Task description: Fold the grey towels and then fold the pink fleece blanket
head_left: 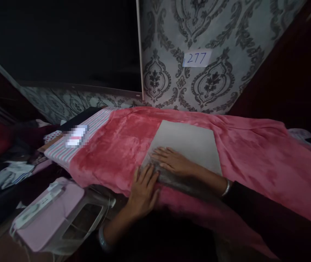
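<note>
A flat grey sheet (188,140) lies on the pink-red plush blanket (112,145); its material is hard to make out. Along its near side runs a darker, blurred grey strip (180,182), hanging or folded by the blanket's front edge. My right hand (173,162) rests flat on the sheet's near left part, its fingers stretched out to the left. At the sheet's near left corner is my left hand (144,191), palm down with the fingers spread and the fingertips at the edge. Neither hand grips anything visible.
A power strip (39,207) with cords sits on a pink-topped stool (54,218) at the lower left. A bright, pixelated phone-like object (76,136) lies on striped cloth (60,154). Piled clothes (11,174) are farther left. Behind stand a large dark screen (63,43) and a patterned wall (166,47).
</note>
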`<move>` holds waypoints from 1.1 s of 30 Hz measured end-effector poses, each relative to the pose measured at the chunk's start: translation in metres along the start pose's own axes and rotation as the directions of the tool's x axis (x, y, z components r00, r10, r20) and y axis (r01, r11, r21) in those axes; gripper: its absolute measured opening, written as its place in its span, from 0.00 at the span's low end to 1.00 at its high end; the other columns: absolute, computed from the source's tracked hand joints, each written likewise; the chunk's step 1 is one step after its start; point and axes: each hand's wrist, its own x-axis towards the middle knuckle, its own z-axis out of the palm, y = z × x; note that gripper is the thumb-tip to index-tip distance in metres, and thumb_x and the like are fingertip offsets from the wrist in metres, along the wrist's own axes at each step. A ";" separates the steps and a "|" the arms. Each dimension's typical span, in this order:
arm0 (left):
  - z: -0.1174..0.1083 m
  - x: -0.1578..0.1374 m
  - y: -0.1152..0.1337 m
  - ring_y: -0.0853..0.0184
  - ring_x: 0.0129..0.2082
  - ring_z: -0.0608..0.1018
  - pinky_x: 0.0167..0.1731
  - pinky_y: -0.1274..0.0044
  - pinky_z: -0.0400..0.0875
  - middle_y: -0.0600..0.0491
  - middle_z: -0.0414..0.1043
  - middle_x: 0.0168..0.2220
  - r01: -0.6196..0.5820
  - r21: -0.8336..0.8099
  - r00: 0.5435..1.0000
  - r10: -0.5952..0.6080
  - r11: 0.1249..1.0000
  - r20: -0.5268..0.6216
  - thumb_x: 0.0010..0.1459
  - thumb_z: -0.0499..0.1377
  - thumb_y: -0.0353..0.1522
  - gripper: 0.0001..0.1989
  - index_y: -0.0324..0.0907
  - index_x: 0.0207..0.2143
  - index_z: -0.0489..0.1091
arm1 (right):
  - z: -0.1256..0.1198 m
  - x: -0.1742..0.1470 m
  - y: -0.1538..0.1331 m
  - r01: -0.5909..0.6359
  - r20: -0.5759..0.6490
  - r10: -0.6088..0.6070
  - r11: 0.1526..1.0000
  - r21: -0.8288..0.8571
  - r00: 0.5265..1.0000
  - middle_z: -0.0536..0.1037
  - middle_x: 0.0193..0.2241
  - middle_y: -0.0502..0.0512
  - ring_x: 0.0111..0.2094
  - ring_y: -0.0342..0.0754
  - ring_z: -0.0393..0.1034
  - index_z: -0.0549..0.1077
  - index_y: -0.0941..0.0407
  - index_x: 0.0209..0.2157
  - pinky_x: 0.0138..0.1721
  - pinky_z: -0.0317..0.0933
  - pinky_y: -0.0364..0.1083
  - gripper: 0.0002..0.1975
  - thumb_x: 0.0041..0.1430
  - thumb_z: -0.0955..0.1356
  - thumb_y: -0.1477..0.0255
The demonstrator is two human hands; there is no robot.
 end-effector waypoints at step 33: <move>0.044 0.009 -0.012 0.57 0.49 0.77 0.50 0.64 0.68 0.49 0.80 0.51 -0.017 -0.172 0.974 -0.022 0.985 -0.226 0.52 0.62 0.30 0.20 0.45 0.49 0.76 | -0.027 0.099 0.114 -0.320 -0.003 0.328 0.921 -0.224 0.945 0.47 0.75 0.61 0.75 0.59 0.39 0.53 0.50 0.75 0.72 0.40 0.63 0.33 0.75 0.57 0.53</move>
